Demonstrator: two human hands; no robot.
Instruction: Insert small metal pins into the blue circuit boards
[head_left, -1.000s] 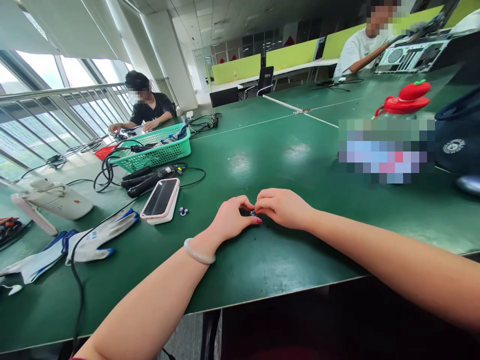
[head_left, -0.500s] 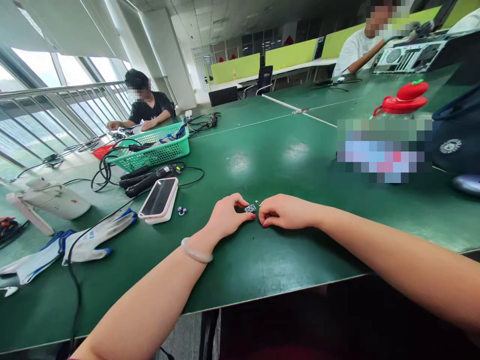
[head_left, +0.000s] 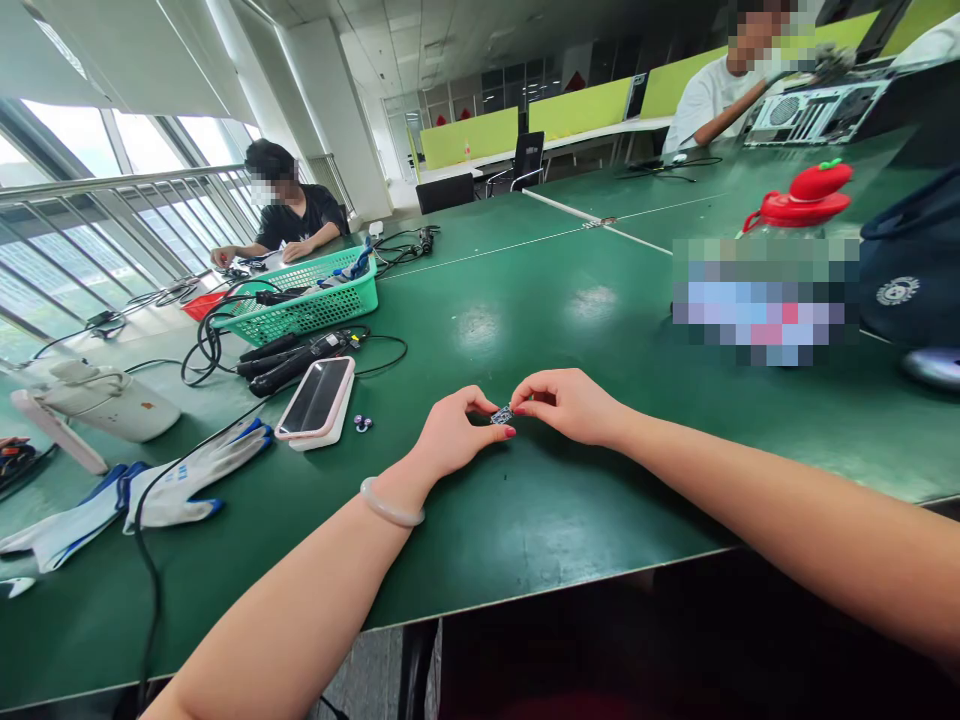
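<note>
My left hand, with a pale bangle on its wrist, pinches a small dark flat piece with a white pattern between thumb and forefinger, just over the green table. My right hand is closed in a pinch at the right edge of that piece, its fingertips touching or almost touching it. What sits between the right fingertips is too small to make out. Left of my left hand lie a phone in a pink case on a white box and a tiny purple-and-white object.
White-and-blue gloves, a black cable, black tools and a green basket lie to the left. A red-lidded jar and a dark bag stand to the right. Two people sit across the table, one beside a computer case.
My right hand has moved slightly up and left, its fingertips now at the dark piece. The small pale item seen by its fingers no longer shows. The left hand holds still.
</note>
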